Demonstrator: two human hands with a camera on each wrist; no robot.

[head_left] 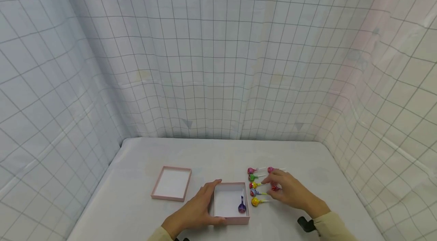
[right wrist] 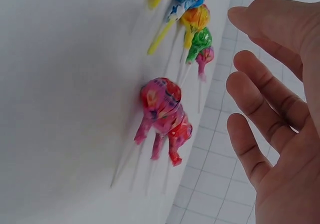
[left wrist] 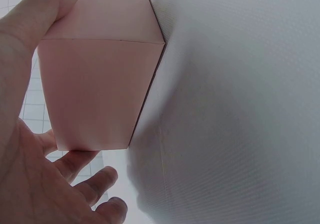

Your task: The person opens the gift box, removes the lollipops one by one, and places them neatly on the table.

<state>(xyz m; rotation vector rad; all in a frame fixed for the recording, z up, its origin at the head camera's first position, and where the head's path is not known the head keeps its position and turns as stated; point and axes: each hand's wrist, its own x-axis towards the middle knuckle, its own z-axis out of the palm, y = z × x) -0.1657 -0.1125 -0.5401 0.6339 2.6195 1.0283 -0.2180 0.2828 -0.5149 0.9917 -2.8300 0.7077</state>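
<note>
My left hand [head_left: 199, 208] holds the pink open box [head_left: 235, 221] by its left side, thumb on the near wall and fingers round the far left corner. The left wrist view shows the thumb flat on one pink wall [left wrist: 97, 91]. Inside the box lies a purple lollipop [head_left: 242, 208], its stick towards the far side. My right hand [head_left: 290, 191] hovers over the lollipops right of the box, fingers spread and holding nothing. Beneath it, the right wrist view shows a pink lollipop [right wrist: 161, 97] and a red one [right wrist: 181, 133]. The hand partly hides this group in the head view.
A column of lollipops stands between box and right hand: pink [head_left: 252, 171], green [head_left: 252, 177], yellow [head_left: 253, 185], blue [head_left: 254, 192] and orange-yellow [head_left: 255, 201]. The box lid [head_left: 172, 183] lies inside-up at left. Gridded curtains [head_left: 218, 63] surround the white table [head_left: 136, 157].
</note>
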